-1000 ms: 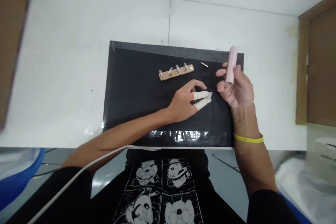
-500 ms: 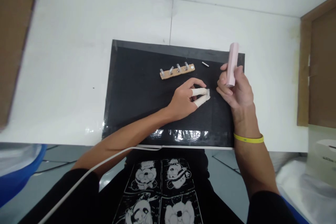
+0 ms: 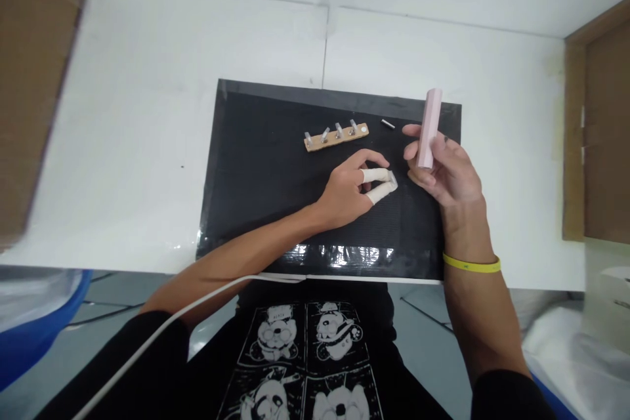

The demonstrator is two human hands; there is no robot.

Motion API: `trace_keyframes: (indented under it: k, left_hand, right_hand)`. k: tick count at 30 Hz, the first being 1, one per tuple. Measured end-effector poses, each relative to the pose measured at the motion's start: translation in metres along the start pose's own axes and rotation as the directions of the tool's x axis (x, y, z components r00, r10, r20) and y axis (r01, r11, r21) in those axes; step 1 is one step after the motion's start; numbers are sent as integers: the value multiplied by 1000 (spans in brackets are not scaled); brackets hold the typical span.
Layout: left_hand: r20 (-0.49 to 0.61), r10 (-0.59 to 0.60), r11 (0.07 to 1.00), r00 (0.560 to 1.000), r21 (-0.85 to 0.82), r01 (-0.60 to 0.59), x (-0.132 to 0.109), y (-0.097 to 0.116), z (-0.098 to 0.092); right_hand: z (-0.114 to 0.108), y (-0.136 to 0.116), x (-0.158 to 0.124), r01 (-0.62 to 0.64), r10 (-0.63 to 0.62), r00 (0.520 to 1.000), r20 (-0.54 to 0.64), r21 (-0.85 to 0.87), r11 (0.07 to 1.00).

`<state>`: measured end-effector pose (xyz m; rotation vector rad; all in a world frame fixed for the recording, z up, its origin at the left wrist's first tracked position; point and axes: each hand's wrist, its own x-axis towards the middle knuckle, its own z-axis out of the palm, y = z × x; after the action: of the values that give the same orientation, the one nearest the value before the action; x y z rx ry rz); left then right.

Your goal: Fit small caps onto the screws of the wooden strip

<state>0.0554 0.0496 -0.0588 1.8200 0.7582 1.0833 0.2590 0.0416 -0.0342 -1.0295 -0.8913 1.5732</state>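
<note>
Pink faceted tube [image 3: 430, 125] shifts toward the left hand [image 3: 347, 189], whose grip pinches a clear piece [image 3: 392, 180]; right hand [image 3: 453, 174] holds the tube's lower half. Likely light, stiff: grasp mid-length.

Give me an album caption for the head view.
Left fingers pinch a small clear piece while right fingers hold up a pink cylinder.

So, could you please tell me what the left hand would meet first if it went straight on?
Probably the right hand, which holds the pink rod; depth is unclear, though, so the left hand might pass beneath it.
</note>
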Motion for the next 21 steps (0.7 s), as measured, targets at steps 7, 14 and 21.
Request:
trace_keyframes:
  k: [7, 14, 21]
  left_hand:
    - [12, -7, 1000, 1000, 23, 6, -1, 1, 0]
    - [7, -1, 1000, 1000, 25, 1, -2, 0, -1]
    - [12, 8, 1000, 1000, 14, -9, -1, 1, -1]
  right_hand:
    - [-3, 0, -1, 35, -35, 999, -22, -13, 999]
    - [-5, 2, 0, 104, -105, 992, -69, -23, 994]
    - [-1, 5, 4, 136, -135, 987, -87, 10, 991]
